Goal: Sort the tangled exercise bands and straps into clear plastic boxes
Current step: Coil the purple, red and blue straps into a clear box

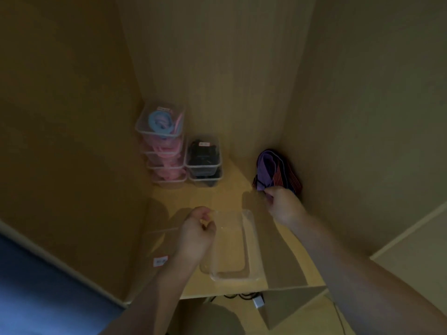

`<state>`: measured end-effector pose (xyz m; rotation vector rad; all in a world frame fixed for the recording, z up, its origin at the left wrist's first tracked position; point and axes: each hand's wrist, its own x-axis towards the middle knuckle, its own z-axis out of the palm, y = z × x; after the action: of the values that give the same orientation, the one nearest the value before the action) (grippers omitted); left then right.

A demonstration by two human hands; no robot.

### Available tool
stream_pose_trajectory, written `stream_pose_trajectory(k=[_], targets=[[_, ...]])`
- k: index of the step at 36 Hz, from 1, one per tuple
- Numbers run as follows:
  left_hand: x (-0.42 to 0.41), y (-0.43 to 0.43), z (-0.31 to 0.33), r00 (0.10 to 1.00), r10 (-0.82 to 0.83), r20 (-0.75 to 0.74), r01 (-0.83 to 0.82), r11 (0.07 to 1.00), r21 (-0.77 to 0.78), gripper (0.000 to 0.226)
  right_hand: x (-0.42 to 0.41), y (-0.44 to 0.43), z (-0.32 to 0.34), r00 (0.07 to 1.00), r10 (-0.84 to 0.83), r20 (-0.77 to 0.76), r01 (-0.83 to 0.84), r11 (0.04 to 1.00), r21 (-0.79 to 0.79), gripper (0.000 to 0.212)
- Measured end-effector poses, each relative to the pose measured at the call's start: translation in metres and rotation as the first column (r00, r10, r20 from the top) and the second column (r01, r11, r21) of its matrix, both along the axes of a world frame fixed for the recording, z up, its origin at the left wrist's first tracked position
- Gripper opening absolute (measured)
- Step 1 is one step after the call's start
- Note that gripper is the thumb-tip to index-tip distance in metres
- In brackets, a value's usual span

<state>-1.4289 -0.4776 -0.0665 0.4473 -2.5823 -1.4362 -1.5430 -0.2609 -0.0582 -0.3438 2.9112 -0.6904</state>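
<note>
An empty clear plastic box (249,238) lies on the wooden shelf (278,243) in front of me. My left hand (197,232) hovers over the box's left rim, fingers curled, holding nothing I can make out. My right hand (281,204) pinches the lower end of a bundle of purple and red-black striped bands (271,170) that leans in the shelf's right corner. A clear lid with a white label (160,261) lies left of the box, partly under my left forearm.
A stack of clear boxes with pink and blue bands (162,151) stands at the back left, next to a shorter stack with black straps (204,160). Wooden walls close in on three sides. Black cables and a white plug (257,302) lie below the shelf edge.
</note>
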Motion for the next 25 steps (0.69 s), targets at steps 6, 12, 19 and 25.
stream_pose_trajectory(k=[6,12,19,25], targets=[[-0.029,0.014,0.019,0.996,-0.001,-0.085,-0.002,0.999,-0.040,0.020,-0.033,-0.003,-0.026,0.968,-0.073,0.240,0.042,0.990,0.133,0.061],[-0.066,0.015,0.034,0.986,-0.029,-0.162,0.020,0.998,-0.061,0.022,-0.059,-0.009,0.010,0.983,-0.172,-0.064,0.173,0.985,0.003,0.022],[-0.106,0.006,0.074,0.948,-0.112,-0.297,0.105,0.994,-0.040,0.022,-0.092,-0.023,0.110,0.938,-0.329,-0.109,0.231,0.829,-0.510,0.032],[-0.136,-0.001,0.121,0.919,-0.144,-0.368,0.134,0.990,-0.053,0.019,-0.112,-0.041,0.180,0.939,-0.209,-0.275,0.017,0.822,-0.569,0.035]])
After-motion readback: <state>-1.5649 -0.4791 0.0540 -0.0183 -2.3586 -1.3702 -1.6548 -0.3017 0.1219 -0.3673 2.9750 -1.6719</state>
